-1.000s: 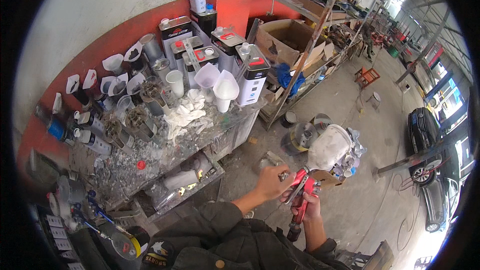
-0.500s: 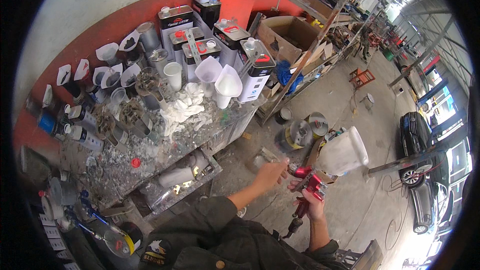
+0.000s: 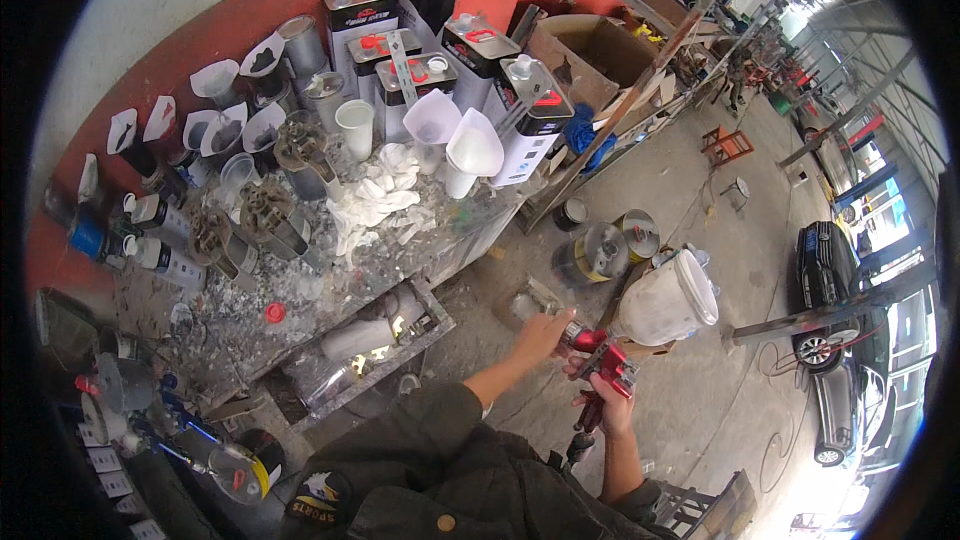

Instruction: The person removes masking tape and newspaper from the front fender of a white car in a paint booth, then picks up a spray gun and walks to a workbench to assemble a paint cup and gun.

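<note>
My right hand (image 3: 612, 402) is wrapped round the handle of a red spray gun (image 3: 617, 368). A whitish, paint-stained cup (image 3: 655, 312) is mounted on the gun and leans to the right, its wide lidded end toward the cars. At the gun's front end, the fingers of my left hand (image 3: 545, 336) are drawn together against the red nozzle; the fingertips are partly hidden. A dark fitting (image 3: 578, 446) hangs below the handle.
On the paint-spattered bench (image 3: 330, 285) at left stand metal cans (image 3: 535, 120), plastic cups (image 3: 354, 128) and crumpled white rags (image 3: 375, 195). An open drawer (image 3: 365, 350) juts out below. Drums (image 3: 598, 255) stand on the floor behind the gun. Cars (image 3: 828, 280) are parked at right.
The spray gun and its cup have shifted left, and the cup's wide end has tipped lower. My left hand has closed up against the gun's front. The whole view has turned slightly.
</note>
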`<action>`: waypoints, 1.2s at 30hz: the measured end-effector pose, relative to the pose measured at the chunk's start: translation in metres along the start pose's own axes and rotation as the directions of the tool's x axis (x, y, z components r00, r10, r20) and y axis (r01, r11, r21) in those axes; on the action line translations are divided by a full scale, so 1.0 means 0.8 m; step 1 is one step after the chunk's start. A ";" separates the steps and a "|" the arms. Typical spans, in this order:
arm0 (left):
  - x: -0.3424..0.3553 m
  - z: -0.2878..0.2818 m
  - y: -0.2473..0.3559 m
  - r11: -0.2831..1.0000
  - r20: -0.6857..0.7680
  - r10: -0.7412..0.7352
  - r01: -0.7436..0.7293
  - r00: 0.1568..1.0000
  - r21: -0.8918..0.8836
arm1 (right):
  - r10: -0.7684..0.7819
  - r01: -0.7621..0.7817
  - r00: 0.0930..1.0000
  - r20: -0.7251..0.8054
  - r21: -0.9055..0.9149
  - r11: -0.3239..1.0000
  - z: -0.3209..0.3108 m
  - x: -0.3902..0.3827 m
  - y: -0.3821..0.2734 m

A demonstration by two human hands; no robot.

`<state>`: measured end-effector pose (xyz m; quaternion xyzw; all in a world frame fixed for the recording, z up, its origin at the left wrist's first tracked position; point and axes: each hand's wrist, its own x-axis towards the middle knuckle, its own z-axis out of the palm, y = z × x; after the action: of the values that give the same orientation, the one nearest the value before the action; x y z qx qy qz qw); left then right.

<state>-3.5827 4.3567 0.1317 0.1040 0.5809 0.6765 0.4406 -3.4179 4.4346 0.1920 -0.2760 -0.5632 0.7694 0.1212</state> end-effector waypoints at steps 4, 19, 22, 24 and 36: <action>0.002 -0.032 0.015 0.979 0.184 -0.112 0.077 0.977 0.190 | 0.020 -0.020 0.998 0.061 0.007 1.000 0.016 -0.001 -0.005; -0.024 -0.032 0.025 0.904 0.133 0.421 -0.427 0.897 0.017 | 0.014 -0.031 0.997 0.071 0.241 0.970 0.039 -0.005 0.022; -0.018 -0.029 0.033 0.937 0.147 0.342 -0.349 0.928 0.022 | 0.015 -0.037 0.997 0.076 0.288 0.957 0.035 0.001 0.015; -0.006 -0.031 0.027 0.989 0.125 0.134 -0.124 0.983 -0.082 | -0.014 0.012 1.000 0.014 0.102 0.995 0.054 0.004 0.001; -0.017 -0.012 0.072 0.695 0.134 0.690 -0.703 0.711 0.150 | 0.030 -0.116 0.987 0.157 0.577 0.808 0.029 0.009 0.021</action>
<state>-3.6081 4.3437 0.1844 0.3801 0.5447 0.7304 0.1590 -3.4346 4.4141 0.1791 -0.1921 -0.2956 0.9267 0.1307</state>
